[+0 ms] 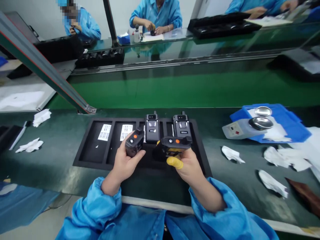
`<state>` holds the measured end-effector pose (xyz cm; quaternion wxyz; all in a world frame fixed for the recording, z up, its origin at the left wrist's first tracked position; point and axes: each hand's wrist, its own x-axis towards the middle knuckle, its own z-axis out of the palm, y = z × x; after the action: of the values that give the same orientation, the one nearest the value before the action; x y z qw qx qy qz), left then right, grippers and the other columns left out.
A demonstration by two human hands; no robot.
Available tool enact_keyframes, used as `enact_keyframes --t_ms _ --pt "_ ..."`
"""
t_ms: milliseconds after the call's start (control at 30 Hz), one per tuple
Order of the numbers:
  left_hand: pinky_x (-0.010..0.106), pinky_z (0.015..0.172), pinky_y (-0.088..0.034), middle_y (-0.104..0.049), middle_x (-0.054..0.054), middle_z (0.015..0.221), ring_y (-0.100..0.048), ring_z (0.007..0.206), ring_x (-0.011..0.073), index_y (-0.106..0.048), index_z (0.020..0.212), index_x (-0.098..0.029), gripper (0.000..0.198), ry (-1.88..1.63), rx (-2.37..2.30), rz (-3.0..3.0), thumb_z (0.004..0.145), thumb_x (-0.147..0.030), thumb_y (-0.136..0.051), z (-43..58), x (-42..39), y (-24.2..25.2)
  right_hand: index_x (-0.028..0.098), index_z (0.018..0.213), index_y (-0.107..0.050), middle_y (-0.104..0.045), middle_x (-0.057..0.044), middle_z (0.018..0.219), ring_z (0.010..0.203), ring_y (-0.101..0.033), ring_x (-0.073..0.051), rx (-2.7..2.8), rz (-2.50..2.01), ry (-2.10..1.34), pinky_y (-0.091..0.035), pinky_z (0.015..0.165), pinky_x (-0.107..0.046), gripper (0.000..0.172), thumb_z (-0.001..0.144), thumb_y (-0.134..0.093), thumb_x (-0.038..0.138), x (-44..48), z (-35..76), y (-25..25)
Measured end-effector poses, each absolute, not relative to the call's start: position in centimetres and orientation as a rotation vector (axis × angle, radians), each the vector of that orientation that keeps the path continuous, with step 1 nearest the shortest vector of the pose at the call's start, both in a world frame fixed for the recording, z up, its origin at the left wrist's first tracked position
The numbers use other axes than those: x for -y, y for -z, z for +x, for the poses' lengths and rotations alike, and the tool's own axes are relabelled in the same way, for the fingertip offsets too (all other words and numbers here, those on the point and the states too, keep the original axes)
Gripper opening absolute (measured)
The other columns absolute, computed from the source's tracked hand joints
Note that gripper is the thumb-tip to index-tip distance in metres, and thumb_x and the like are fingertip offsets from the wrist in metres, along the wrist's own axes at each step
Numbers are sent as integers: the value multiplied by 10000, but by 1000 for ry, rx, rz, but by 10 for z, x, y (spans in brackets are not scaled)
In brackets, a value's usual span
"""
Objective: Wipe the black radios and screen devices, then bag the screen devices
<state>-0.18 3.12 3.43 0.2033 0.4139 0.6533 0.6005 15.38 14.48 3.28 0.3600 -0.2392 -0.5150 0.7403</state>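
Observation:
My left hand [125,163] is wrapped round a black two-way radio [134,144] with an orange button on its end. In my right hand [188,166], which wears yellow finger cots, is a second black radio [175,144], held with its end towards me. Both are above a black foam tray [82,156] with several compartments. Farther back, two more radios, one in the middle [152,130] and one to the right [182,126], rest in the tray with their antennas pointing away. White label sheets [104,132] lie in the left compartments.
At right are a blue bin [295,123] and a white pump bottle [240,129] with a metal top, among crumpled white wipes [232,154]. A slanted metal post [57,73] stands at left. Several people in blue work across the bench [157,16].

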Motion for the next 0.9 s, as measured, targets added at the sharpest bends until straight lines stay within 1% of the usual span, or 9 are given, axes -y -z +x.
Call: enact_keyframes --t_ms 133,233,400,467,533,600,667,800,900 --pt "395 988 -467 -609 86 1253 -568 1161 224 -487 1272 -245 510 -1700 -1905 1631 795 -127 -625 -9 -30 -37 282 944 -645 -716 13 946 850 -672 -165 1381 -591 -1869 -556 790 -324 496 518 -838 446 -143 154 -28" --pt "402 989 -467 -587 82 1282 -548 1185 213 -454 1303 -278 594 -1745 -1858 1871 780 -33 -595 -13 -32 -41 281 953 -650 -718 -1 975 878 -673 -181 1390 -602 -1849 -559 805 -342 515 504 -844 444 -141 153 -28" --pt "446 979 -463 -566 91 1298 -544 1186 222 -431 1312 -296 622 -1743 -1814 2001 779 -10 -575 -11 -31 -39 274 944 -645 -713 -12 993 949 -662 -202 1414 -606 -1846 -532 877 -365 521 502 -836 473 -139 151 -31" --pt "455 977 -457 -575 89 1274 -553 1170 234 -478 1261 -279 548 -1753 -1894 1919 774 -70 -616 -9 -29 -40 268 955 -633 -708 -18 1000 959 -657 -213 1426 -614 -1873 -525 886 -379 548 500 -828 501 -139 151 -30" --pt "441 946 -477 -609 83 1190 -591 1104 239 -518 1191 -243 480 -1799 -2036 1598 746 -179 -684 -10 -25 -45 262 972 -617 -701 -22 1009 960 -650 -215 1432 -659 -1885 -522 884 -382 576 499 -823 516 -139 150 -28" --pt "408 888 -509 -634 66 1106 -623 1024 231 -511 1156 -221 519 -1845 -2052 1155 694 -287 -739 -20 -22 -55 254 1004 -599 -684 -31 1053 1006 -628 -213 1431 -728 -1880 -499 919 -380 584 529 -808 522 -139 149 -30" --pt "380 836 -530 -649 50 1055 -640 964 218 -493 1135 -217 569 -1883 -1940 812 655 -371 -756 -39 -17 -68 251 1061 -574 -644 -40 1156 1113 -573 -206 1418 -809 -1897 -434 1002 -379 567 595 -777 502 -138 148 -37" --pt "330 736 -547 -670 21 892 -651 816 190 -551 999 -199 549 -1858 -1990 574 611 -550 -716 -90 -9 -86 262 1140 -528 -561 -35 1295 1220 -494 -190 1395 -900 -2112 -334 1084 -386 534 660 -741 360 -134 142 -67" --pt "262 708 -527 -665 3 845 -633 783 159 -590 957 -189 549 -1820 -2081 596 557 -533 -745 -124 -11 -84 252 1172 -510 -576 -33 1267 1200 -505 -183 1407 -840 -2207 -339 1078 -380 546 663 -706 257 -132 120 -83"
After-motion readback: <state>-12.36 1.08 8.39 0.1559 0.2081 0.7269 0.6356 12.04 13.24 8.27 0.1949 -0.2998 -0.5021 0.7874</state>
